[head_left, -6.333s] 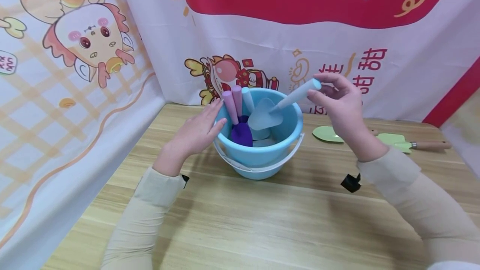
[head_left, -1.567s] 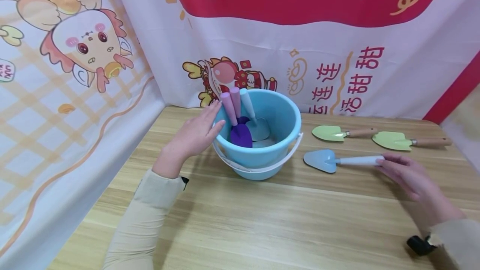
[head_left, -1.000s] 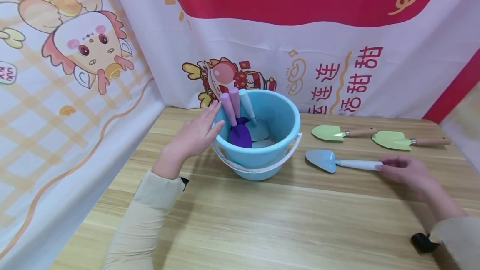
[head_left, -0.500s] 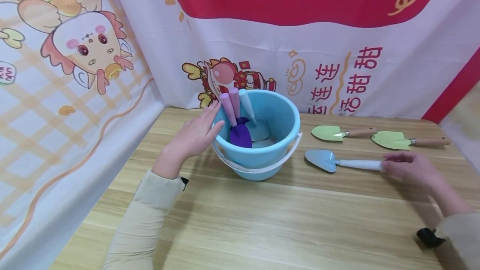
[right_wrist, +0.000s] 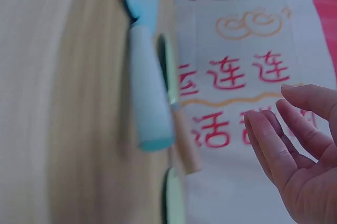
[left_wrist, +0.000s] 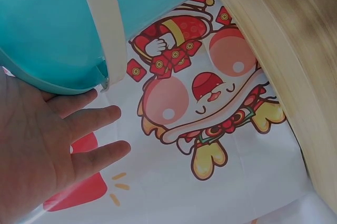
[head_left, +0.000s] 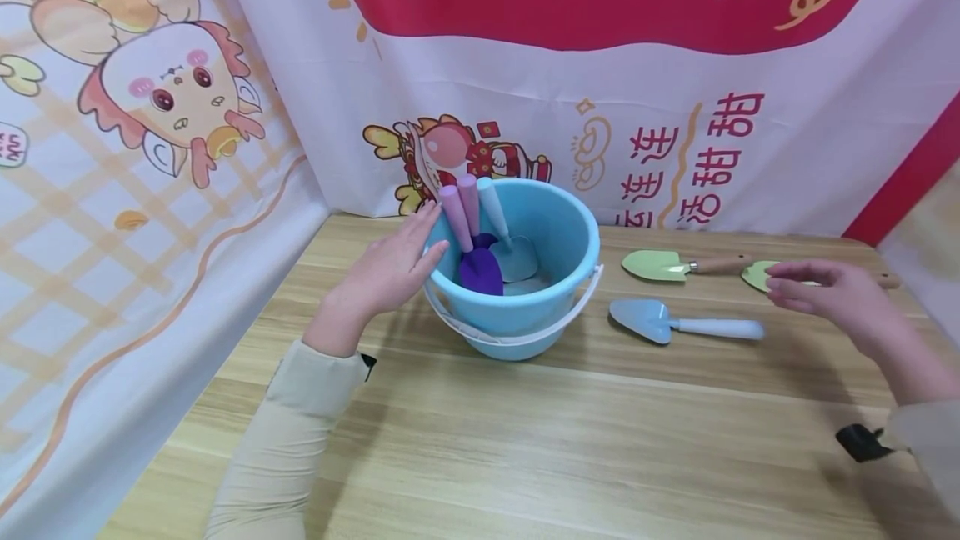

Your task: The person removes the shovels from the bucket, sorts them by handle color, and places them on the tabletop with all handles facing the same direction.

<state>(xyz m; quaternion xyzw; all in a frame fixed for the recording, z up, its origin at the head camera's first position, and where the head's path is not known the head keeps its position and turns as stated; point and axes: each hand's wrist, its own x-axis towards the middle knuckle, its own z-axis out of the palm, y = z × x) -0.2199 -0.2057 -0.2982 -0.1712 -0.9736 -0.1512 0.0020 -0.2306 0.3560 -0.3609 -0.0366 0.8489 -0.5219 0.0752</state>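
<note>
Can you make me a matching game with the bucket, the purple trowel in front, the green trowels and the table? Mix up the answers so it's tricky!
Things:
1. bucket
2. purple trowel
3. green trowels
4. table

Clues:
A. lying to the right of the bucket
B. wood-patterned, with a flat top
C. light blue, with a round rim
D. leaning inside the bucket

Right pairs: 1-C, 2-D, 3-A, 4-B
</note>
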